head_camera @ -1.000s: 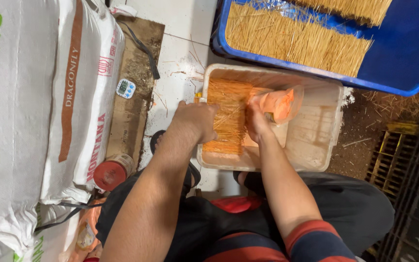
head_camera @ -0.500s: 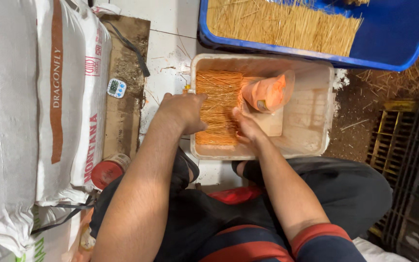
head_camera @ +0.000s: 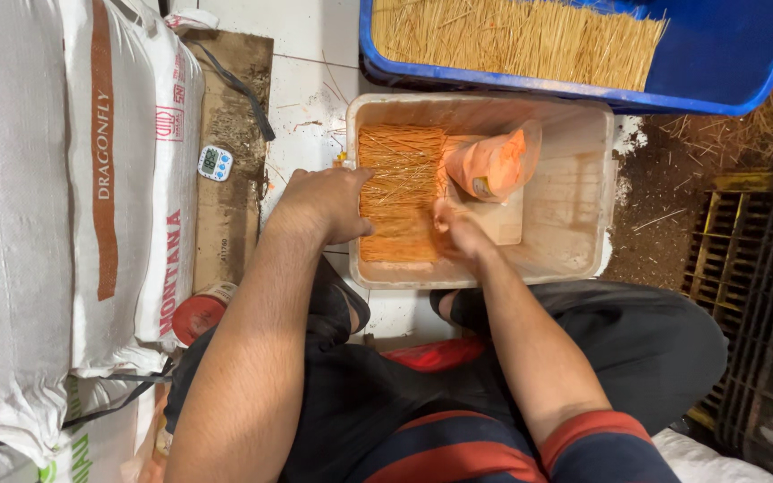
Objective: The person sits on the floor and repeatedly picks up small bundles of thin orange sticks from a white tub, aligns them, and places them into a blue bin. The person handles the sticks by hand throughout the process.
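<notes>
Both hands point(head_camera: 395, 219) press orange sticks point(head_camera: 400, 192); bag point(head_camera: 491, 163) beside, perhaps touching.

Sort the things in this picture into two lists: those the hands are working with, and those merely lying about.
In use:
left hand and right hand on the orange sticks
pale tub holding them
orange powder bag in the tub

Lying about:
blue crate of plain sticks
white sacks
small timer
red lid
</notes>
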